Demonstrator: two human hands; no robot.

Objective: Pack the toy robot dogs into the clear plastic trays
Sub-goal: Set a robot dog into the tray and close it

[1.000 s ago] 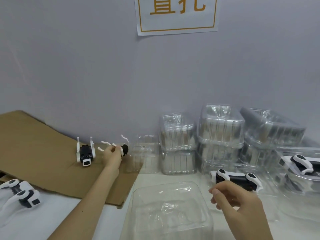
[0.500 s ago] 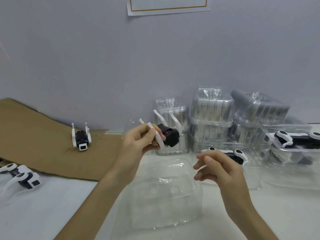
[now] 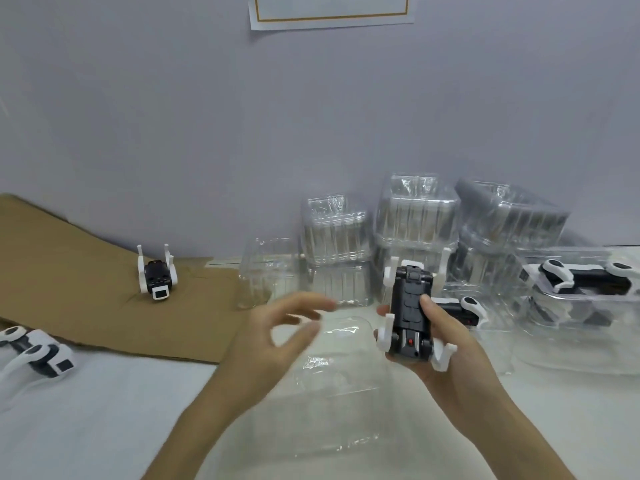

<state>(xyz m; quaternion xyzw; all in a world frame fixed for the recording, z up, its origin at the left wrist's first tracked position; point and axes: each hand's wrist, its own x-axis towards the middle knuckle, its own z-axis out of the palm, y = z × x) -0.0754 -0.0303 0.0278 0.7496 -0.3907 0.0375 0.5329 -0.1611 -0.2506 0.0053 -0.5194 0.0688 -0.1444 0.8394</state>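
The right hand is curled round a toy robot dog, with the thumb laid on its black underside. The dog is thus held belly-up, white legs sticking out, above the far right part of a clear tray that lies empty at the near edge of the table. This grip is judged to leave the legs free to be folded before the dog is lowered in.

The left hand is held empty beside it, fingers loosely spread and blurred, over the tray's far left part. A second dog is stood on the cardboard sheet toward the table's back left corner, presumably awaiting its turn. The stacks of empty trays are kept along the back edge, within reach.

Half a second earlier the dog was pinched in the left hand and the right hand was empty. It has since been passed across and turned underside-up.
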